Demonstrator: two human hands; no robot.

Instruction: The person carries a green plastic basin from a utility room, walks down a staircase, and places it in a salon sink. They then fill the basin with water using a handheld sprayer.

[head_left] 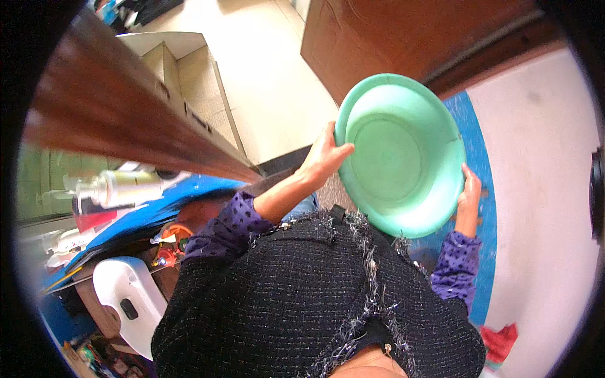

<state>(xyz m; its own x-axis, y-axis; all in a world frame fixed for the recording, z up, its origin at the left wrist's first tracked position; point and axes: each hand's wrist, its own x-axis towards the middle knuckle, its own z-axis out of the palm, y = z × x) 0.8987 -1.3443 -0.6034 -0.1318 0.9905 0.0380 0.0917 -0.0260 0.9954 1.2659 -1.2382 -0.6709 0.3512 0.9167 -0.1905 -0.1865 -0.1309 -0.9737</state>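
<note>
One green plastic basin (403,154) is held up in front of the chest, tilted, with two hands on its rim: the left hand (322,157) grasps the edge at 9 o'clock, and the right hand (469,189) grasps it at 4 o'clock. One white stool (129,299) stands at lower left.

1. The round bowl (403,154) is coloured light green.
2. The sleeves (230,227) are coloured purple with dark dots.
3. The top (302,296) is knitted in black with little light specks.
4. The stool (129,302) is coloured white.
</note>
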